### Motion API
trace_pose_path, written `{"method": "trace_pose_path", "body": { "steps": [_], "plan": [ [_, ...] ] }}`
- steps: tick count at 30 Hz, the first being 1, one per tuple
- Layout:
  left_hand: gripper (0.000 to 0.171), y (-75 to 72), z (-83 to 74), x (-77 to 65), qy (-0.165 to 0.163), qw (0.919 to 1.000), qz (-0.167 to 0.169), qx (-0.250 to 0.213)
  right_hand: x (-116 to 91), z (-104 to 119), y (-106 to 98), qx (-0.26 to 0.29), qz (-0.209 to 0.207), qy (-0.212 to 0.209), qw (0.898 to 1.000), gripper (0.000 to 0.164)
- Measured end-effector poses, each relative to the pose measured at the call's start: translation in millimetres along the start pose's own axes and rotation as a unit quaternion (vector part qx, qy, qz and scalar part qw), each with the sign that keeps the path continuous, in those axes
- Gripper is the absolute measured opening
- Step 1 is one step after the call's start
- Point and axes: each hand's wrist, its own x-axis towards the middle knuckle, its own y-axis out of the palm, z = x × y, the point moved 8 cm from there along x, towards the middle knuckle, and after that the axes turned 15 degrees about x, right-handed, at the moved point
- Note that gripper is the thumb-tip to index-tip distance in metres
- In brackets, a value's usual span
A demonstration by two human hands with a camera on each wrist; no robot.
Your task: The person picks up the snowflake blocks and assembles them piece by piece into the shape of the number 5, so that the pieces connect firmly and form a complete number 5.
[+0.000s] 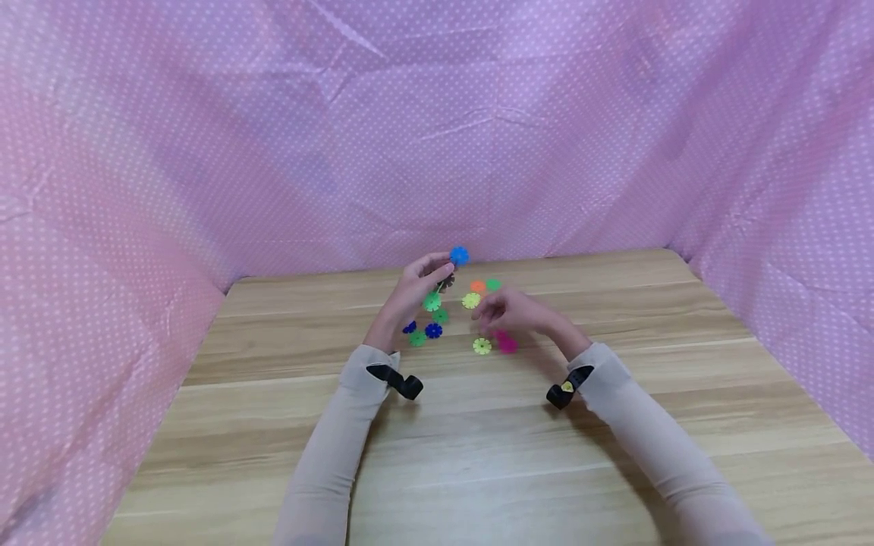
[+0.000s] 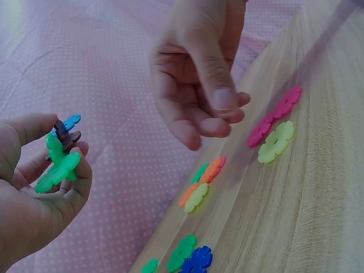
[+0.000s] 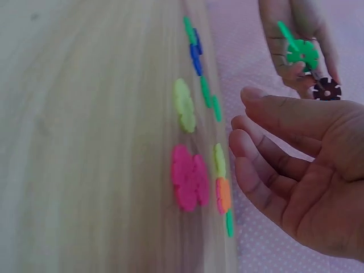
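Note:
My left hand [image 1: 408, 292] is raised above the table, its thumb and fingers pinching a small chain of slotted flower-shaped plastic discs. In that chain I see a blue disc [image 1: 460, 255] at the top, a brown disc [image 3: 327, 89] and green discs [image 2: 58, 173] fitted together at angles. My right hand [image 1: 515, 312] hovers over the table to the right, fingers loosely curled with nothing between them. Below it lie pink discs [image 3: 187, 179] and a yellow disc [image 1: 482, 346], apart from the fingers.
On the wooden table [image 1: 437, 455], dark blue discs [image 1: 433, 331] and green discs [image 1: 417, 339] lie near the left hand. Another yellow disc [image 1: 471, 301], an orange disc [image 1: 477, 286] and a green disc [image 1: 493, 284] lie farther back. Pink dotted cloth [image 1: 437, 152] surrounds the table.

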Motion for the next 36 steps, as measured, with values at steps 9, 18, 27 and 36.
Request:
{"method": "trace_pose_path", "body": {
  "steps": [9,18,27,36],
  "plan": [
    [0.039,-1.1,-1.9,1.2,0.003,1.0,-0.007,-0.003,-2.0,-10.6,9.0,-0.047,0.029,0.034,0.998,0.027],
    [0.04,-1.0,-2.9,0.4,0.01,0.9999,-0.005,-0.012,-2.1,-16.6,14.6,-0.06,0.049,0.024,0.997,0.027],
    [0.04,-1.4,-3.2,0.3,0.015,0.9997,-0.01,-0.015,-1.3,-19.5,13.9,-0.057,0.042,0.04,0.997,0.024],
    [0.042,-1.4,-1.4,2.2,0.019,0.9995,-0.011,-0.021,-0.9,-12.5,8.3,-0.021,0.022,0.027,0.999,0.014]
  ]
}}
